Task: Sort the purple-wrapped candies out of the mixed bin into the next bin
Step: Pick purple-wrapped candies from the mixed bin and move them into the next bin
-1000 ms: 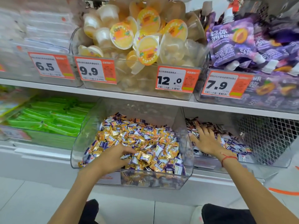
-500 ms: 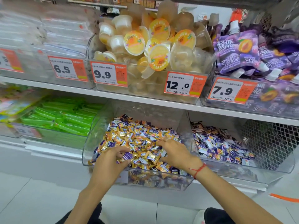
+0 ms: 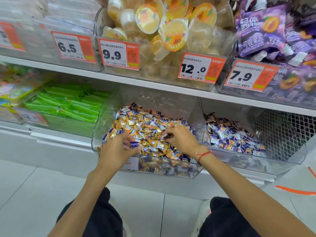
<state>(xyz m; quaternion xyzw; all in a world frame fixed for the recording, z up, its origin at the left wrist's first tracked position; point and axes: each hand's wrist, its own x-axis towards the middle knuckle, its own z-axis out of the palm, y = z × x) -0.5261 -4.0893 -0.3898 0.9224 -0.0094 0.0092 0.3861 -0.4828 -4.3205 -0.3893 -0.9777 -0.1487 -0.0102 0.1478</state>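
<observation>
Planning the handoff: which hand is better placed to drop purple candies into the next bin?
Right hand: it works beside the wall shared with the next bin. The left hand, pinching a purple candy, sits farther away.

The mixed bin [image 3: 102,127] is open at the top and front-top, and both hands reach in over its low clear front wall. The left hand [image 3: 118,147] and right hand [image 3: 183,139] lie close together over the heaped candies [image 3: 147,124], leaving the rear of the heap uncovered. Overhead, the white shelf edge [image 3: 153,84] with its price tags [image 3: 200,68] caps the opening, so headroom above the rear of the bin is low. A clear upright side wall [image 3: 203,124] stands between this bin and the next bin [image 3: 290,161] to the right; its top edge slopes down toward the front. The wire mesh [image 3: 282,132] closes the next bin's far right.
</observation>
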